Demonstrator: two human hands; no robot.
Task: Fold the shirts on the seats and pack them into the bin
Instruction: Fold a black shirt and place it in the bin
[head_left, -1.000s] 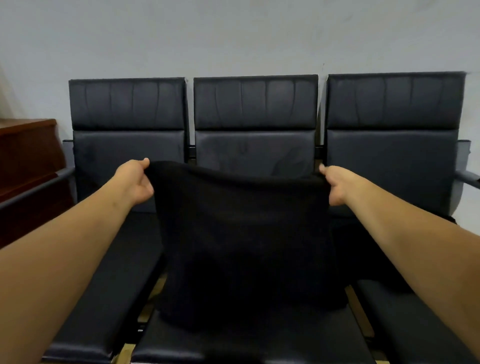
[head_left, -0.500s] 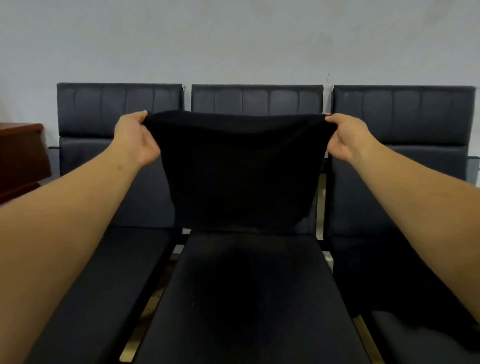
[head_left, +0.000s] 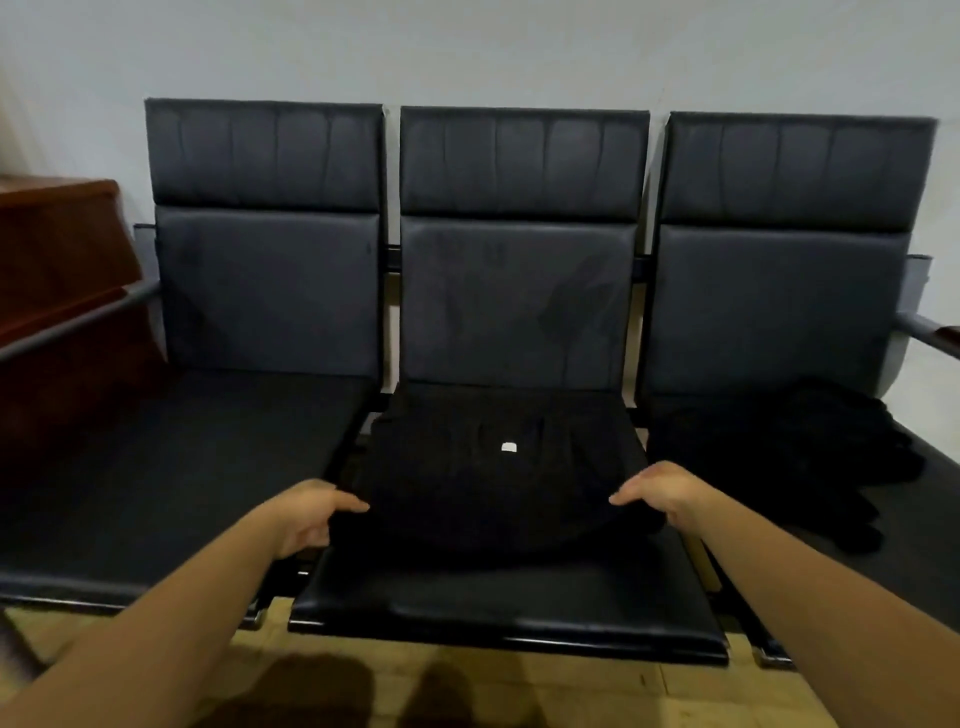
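The black shirt (head_left: 498, 483) lies spread on the middle seat (head_left: 509, 613), label up. The left grip (head_left: 311, 519) pinches its near left corner. The right grip (head_left: 662, 493) touches the near right corner; I cannot tell if it holds. The seat looks smooth, so the cloth may slide or bunch during folding.

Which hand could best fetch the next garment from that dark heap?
Probably the right hand: it is at the shirt's right edge, nearer the heap on the right seat; the left hand is farther.
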